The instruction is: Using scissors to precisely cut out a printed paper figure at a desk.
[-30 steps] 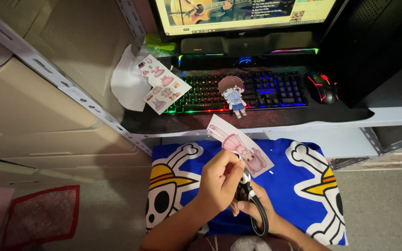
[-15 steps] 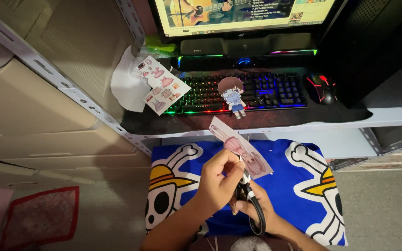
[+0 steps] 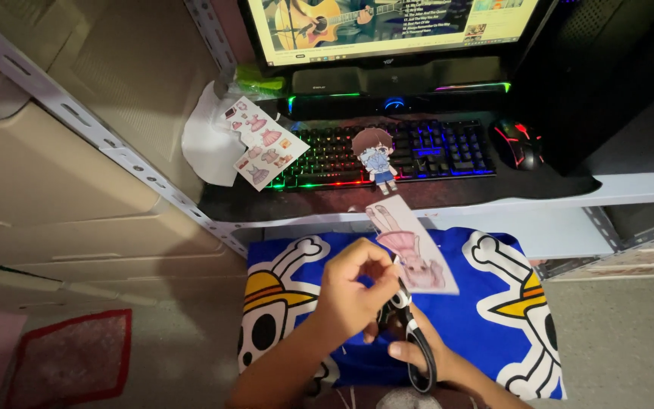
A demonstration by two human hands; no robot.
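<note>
Dim desk nook; lit monitor (image 3: 395, 26) at top centre, blue skull-print cloth (image 3: 493, 318) across the lower half of the frame.

Paper sheet (image 3: 412, 246), pink printed figure, sits centre frame just above the hands, raised over the cloth. Judged light, thin and floppy; it will tear or crease easily, so best held by the edge close to the cut line.

Left hand (image 3: 353, 291): fingers pinched together on the sheet's lower left edge.

Right hand (image 3: 410, 352), bottom centre: fingers through the black loops of scissors (image 3: 410, 333), closed around them; blades meet the sheet's lower edge.

Outward: paper doll cutout (image 3: 376, 155) lies on the rainbow-lit keyboard (image 3: 387, 151), upper centre. Sticker sheet (image 3: 263, 140) to its left. Mouse (image 3: 520, 142) to the right.
</note>
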